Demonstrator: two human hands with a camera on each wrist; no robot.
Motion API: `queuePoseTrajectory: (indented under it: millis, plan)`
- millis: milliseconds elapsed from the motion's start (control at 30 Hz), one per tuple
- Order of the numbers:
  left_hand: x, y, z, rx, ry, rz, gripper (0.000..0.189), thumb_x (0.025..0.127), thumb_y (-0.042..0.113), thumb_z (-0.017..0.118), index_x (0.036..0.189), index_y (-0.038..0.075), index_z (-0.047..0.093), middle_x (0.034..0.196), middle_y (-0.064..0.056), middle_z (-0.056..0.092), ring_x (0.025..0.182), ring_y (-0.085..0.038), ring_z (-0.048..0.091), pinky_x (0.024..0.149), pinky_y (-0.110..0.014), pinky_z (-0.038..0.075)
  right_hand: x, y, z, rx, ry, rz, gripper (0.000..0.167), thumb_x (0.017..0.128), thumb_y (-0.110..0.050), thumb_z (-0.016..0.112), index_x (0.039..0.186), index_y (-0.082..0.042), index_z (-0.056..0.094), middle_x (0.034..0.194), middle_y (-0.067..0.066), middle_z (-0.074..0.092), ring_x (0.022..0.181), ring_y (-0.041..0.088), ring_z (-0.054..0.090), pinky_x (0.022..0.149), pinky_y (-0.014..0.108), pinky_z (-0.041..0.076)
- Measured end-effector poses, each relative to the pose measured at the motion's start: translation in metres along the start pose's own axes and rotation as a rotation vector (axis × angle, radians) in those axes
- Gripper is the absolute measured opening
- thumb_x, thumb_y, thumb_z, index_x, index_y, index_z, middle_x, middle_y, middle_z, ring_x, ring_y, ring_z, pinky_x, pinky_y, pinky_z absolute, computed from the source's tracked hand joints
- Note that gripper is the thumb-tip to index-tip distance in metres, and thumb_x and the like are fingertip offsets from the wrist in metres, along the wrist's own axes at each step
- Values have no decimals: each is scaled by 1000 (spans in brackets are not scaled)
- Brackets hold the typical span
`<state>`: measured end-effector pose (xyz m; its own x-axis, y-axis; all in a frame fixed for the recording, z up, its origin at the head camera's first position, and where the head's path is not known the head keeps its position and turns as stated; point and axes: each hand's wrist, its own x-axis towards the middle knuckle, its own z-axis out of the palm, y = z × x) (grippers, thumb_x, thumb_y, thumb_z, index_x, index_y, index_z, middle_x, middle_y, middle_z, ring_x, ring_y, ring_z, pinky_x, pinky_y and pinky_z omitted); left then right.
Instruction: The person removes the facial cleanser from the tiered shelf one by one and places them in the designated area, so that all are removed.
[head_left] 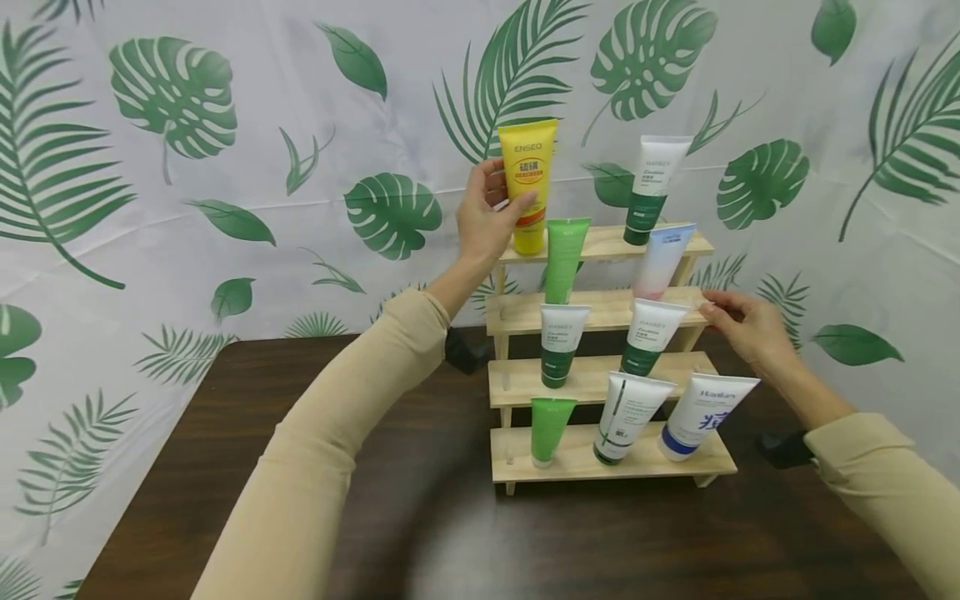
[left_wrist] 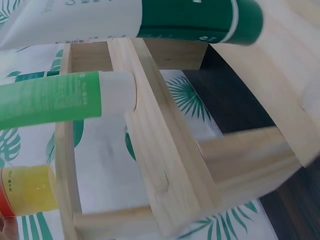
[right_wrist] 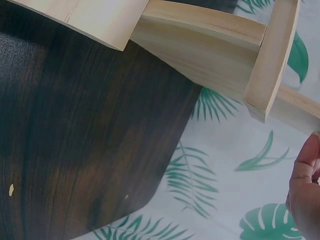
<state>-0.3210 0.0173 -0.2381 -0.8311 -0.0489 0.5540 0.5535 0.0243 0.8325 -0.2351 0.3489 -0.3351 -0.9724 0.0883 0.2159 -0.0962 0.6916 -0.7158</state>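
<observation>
Beige sleeve (head_left: 322, 450) nearest. Left grip (head_left: 491, 208) curled round yellow tube (head_left: 528, 179); right grip (head_left: 750, 332) pinching rack (head_left: 609, 310) edge. Better brace rack, seat tube flat before release.

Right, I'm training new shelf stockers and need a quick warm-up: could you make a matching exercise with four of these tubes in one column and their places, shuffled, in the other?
Tubes
1. Yellow ENSEO tube
2. Pale blue-and-pink tube
3. Shorter green tube
4. White Hankey tube with blue band

Places
A. Bottom tier, right end
B. In the left hand
C. Bottom tier, left end
D. Second tier from the top, toward the right

Right pairs: 1-B, 2-D, 3-C, 4-A
</observation>
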Motion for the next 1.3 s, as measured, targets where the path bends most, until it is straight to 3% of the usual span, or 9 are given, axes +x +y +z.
queuePoseTrajectory:
  millis: [233, 467, 667, 800, 967, 1100, 1200, 1300]
  plan:
    - [-12, 8, -36, 13, 17, -50, 49, 84, 11, 71, 127, 7, 48, 117, -12, 60, 104, -20, 61, 89, -27, 50, 5, 9, -2, 13, 15, -6, 57, 96, -36, 50, 133, 8, 46, 118, 27, 54, 82, 11, 56, 64, 8, 48]
    - [-26, 8, -74, -19, 47, -123, 47, 84, 9, 70, 126, 5, 49, 117, -15, 60, 105, -23, 60, 91, -30, 50, 1, 1, -5, -53, -10, 0, 58, 99, -37, 44, 135, 8, 42, 123, 31, 51, 75, -11, 48, 65, 6, 47]
    - [-38, 6, -105, 3, 78, -228, 48, 85, 12, 70, 127, 6, 49, 117, -15, 60, 101, -21, 61, 86, -30, 53, 1, 2, -7, -46, -10, 1, 55, 99, -33, 44, 135, 9, 41, 123, 32, 51, 73, -13, 47, 62, 1, 42]
    - [-51, 2, -123, 74, 66, -319, 51, 86, 15, 69, 131, 7, 46, 119, -15, 59, 102, -20, 61, 84, -29, 54, 0, 1, -7, -39, -7, -7, 55, 99, -32, 44, 135, 10, 41, 122, 32, 51, 72, -16, 46, 63, 3, 43]
    - [-70, -14, -145, 178, 14, -452, 55, 87, 20, 68, 135, 7, 43, 120, -15, 58, 104, -24, 61, 82, -30, 54, 0, 1, -6, -32, -9, -3, 55, 99, -32, 44, 135, 10, 41, 122, 32, 50, 72, -16, 45, 62, 2, 42]
    - [-85, -35, -159, 258, -22, -564, 57, 87, 24, 68, 136, 7, 43, 120, -15, 58, 103, -25, 60, 78, -29, 55, 0, 0, -4, -30, -15, -3, 56, 99, -33, 44, 135, 10, 40, 123, 32, 50, 72, -16, 44, 61, 0, 41]
    - [-97, -50, -168, 309, -31, -639, 57, 87, 25, 68, 136, 6, 44, 119, -16, 58, 103, -26, 60, 78, -31, 56, 2, 1, -2, -44, -25, 5, 56, 99, -33, 44, 136, 9, 40, 123, 32, 50, 76, -7, 51, 63, 4, 44]
    - [-108, -63, -175, 351, -28, -698, 58, 86, 25, 69, 135, 5, 46, 120, -18, 59, 104, -29, 61, 79, -33, 56, 29, 59, 7, -73, -2, -2, 59, 96, -44, 44, 140, -5, 42, 124, 21, 54, 84, 5, 57, 65, 8, 48]
